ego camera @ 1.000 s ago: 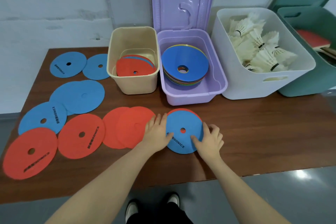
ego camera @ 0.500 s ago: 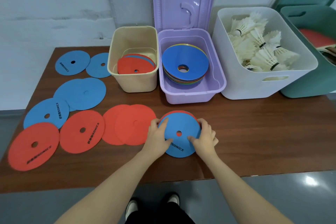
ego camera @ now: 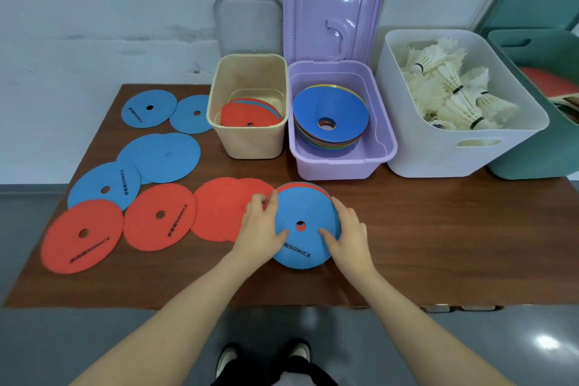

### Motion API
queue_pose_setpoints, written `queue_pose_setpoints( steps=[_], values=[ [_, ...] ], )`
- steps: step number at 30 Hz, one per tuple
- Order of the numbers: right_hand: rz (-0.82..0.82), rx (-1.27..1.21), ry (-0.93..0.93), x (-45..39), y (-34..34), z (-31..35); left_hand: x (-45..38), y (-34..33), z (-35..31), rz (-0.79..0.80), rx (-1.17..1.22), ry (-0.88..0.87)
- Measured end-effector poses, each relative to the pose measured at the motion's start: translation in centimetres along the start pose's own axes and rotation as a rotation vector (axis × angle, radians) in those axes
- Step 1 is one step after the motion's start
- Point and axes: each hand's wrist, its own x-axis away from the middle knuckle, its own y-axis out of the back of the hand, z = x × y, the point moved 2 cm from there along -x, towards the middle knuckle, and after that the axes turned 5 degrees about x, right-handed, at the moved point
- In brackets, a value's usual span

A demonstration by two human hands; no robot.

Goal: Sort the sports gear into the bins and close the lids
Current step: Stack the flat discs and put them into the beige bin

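Blue disc (ego camera: 305, 213), top of a small stack w/ red edge showing at far rim, lying flat on brown table (ego camera: 438, 229) near front edge, centre. Held between both hands: left hand (ego camera: 261, 229) at disc's left rim, right hand (ego camera: 347, 232) at right rim. Left fingers (ego camera: 266, 200) curled over far-left edge, thumb pressed on top face just left of centre hole; gripping the disc stack. Right fingers curled round right edge, tips hidden under rim; thumb laid on top face just right of hole, above "SONICE" print; also gripping. Whether stack lifted or resting on table: cannot tell. Just left of stack, touching left hand: overlapping red discs (ego camera: 219, 208). Further left: more red discs (ego camera: 159, 216) and blue discs (ego camera: 163, 157) spread flat over table's left half. Behind, along wall, left to right: beige bin (ego camera: 250, 141) w/ red and blue flat discs inside; purple bin (ego camera: 341, 163), lid (ego camera: 332, 12) upright, holding stacked cone markers (ego camera: 330, 117), blue on top; white bin (ego camera: 454, 150) full of shuttlecocks (ego camera: 454, 91); green bin (ego camera: 539, 50) at far right, partly cut off, red item inside.
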Motion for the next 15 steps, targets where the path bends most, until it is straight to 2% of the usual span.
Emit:
queue_pose_setpoints(
  steps=[5,10,15],
  values=[
    [0.018,0.004,0.182,-1.6,-0.8,4.2,1.8,4.0,2.0,-0.167,-0.043,-0.015],
    [-0.03,-0.045,0.312,-5.0,-1.0,8.9,0.9,8.5,3.1,-0.318,-0.097,0.009],
    [-0.077,-0.022,0.354,-10.2,-0.1,12.3,-3.0,12.8,3.2,-0.394,-0.148,-0.01]
  ],
)
